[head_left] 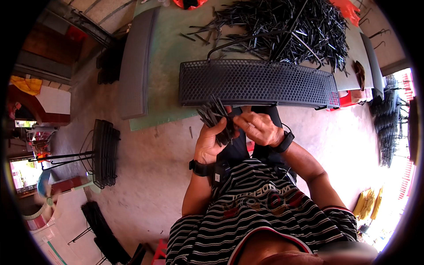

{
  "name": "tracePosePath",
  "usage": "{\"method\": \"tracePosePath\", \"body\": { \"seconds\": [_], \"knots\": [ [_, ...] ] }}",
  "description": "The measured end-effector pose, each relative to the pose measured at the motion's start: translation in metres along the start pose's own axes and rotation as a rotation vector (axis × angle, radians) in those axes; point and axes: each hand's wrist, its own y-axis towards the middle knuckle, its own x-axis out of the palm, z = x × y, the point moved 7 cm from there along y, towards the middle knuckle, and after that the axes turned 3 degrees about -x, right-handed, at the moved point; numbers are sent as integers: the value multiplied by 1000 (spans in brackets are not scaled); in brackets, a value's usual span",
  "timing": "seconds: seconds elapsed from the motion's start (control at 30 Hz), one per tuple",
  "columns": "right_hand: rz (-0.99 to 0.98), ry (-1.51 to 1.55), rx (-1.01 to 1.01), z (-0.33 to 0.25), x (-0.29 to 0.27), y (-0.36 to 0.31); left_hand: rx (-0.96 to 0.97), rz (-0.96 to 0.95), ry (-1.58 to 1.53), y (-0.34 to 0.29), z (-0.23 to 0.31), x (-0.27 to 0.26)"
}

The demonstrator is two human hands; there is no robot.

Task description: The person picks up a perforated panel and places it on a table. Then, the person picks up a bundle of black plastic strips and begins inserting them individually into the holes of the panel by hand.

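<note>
So the left hand (209, 143) is clamping a messy bundle of thin black strips (216, 118), ends poking out past the thumb, and the right hand (263, 128) is working right up against it with its fingers bunched in a pinch. I can't tell if those fingertips are actually closing on a strip. The two hands are sitting close together, in front of the striped shirt and over the dark-trousered legs. My read is that this is the picking-through or straightening stage, and the next move is probably calling for a firm left grip and a light pinch on the right, since loose strips could be slipping out. Just beyond the hands, a black perforated panel (260, 84) is lying along the near edge of the green table (170, 88), with bent wires rising behind it. A long grey slab (137, 66) is running down the table's left side, and a big loose heap of similar strips (304, 39) is covering the far part. Out in the room, black mesh racks (104, 154) are standing on the pale floor (145, 154) to the left, a fan (49, 201) is sitting farther off, and yellow cloth items (369, 203) are hanging around in bright light on the right.
</note>
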Motion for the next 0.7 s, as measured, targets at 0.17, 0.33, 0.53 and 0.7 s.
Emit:
{"method": "tracePosePath", "body": {
  "seconds": [0.17,0.33,0.53,0.7],
  "knots": [
    [-197,66,-50,-11,16,-5,-94,159,-87,1,-8,-18],
    [-264,141,108,-7,17,-6,38,293,-115,-6,11,-26],
    [34,-299,693,74,-68,-94,426,465,191,-37,114,-80],
    [10,-580,940,128,-86,-160,340,602,307,-7,128,-112]
  ]
}}
